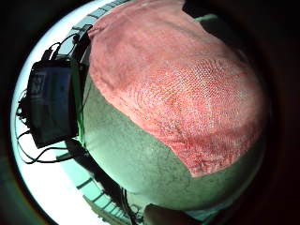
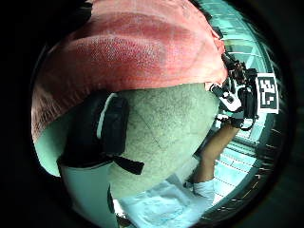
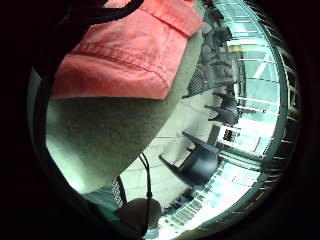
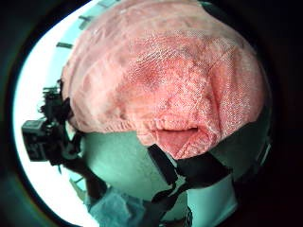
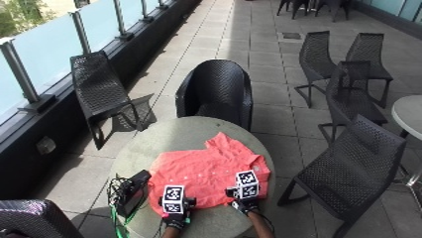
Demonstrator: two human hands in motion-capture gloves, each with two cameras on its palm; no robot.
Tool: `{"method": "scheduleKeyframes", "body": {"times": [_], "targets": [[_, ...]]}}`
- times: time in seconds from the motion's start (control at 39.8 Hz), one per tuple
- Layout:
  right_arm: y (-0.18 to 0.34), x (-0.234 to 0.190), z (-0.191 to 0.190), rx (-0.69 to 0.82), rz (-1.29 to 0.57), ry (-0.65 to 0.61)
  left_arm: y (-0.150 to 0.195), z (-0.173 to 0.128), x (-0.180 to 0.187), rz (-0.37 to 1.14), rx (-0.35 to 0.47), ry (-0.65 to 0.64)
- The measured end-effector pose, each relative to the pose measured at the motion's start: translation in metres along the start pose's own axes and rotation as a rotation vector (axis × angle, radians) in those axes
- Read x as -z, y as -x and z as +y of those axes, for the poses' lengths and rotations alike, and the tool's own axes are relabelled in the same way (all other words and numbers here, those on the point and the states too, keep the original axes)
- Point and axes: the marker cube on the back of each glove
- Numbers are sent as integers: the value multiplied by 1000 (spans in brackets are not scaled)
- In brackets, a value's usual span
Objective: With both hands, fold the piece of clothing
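Note:
A salmon-pink shirt [image 5: 208, 173] lies spread flat on the round stone table [image 5: 171, 136]. Both gloved hands are at its near hem. My left hand [image 5: 175, 218] is at the left part of the hem; in the left thumb side view its thumb [image 2: 102, 128] meets the shirt [image 2: 128, 52] at the edge. My right hand [image 5: 245, 203] is at the right part of the hem. There the hem [image 4: 177, 137] bunches up toward the palm, pinched. In the left little finger side view the shirt [image 1: 178, 89] lies smooth on the table [image 1: 126, 150].
A black device with cables [image 5: 131, 191] sits on the table's left edge, beside my left hand. Black chairs stand around the table: one behind it [image 5: 214, 91], one at the far left [image 5: 105, 94], one at the right [image 5: 349, 168]. A railing runs along the left.

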Motion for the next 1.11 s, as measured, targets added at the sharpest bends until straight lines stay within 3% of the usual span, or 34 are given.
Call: {"method": "scheduleKeyframes", "body": {"times": [0.1,0.25,0.35,0.53,0.68,0.85,0.98,1.06,1.11], "targets": [[1,-4,-1,38,-58,-30,0,-6,6,-73,0,-148],[-11,-48,-56,63,-115,-268,5,-18,15,-175,-19,-295],[-11,-41,-50,101,-61,-232,2,2,38,-153,-24,-251],[-9,8,-15,229,2,-31,-3,45,88,-189,-92,-49],[-11,68,-14,304,-54,44,-1,52,132,-185,-124,2],[-13,115,-68,188,-113,-93,8,8,171,-133,-10,-182],[-4,131,-97,66,-3,-131,20,-48,169,-131,87,-325],[5,143,-104,-8,117,-151,28,-86,152,-148,113,-323],[10,137,-124,-27,179,-191,31,-95,148,-164,133,-289]]}}
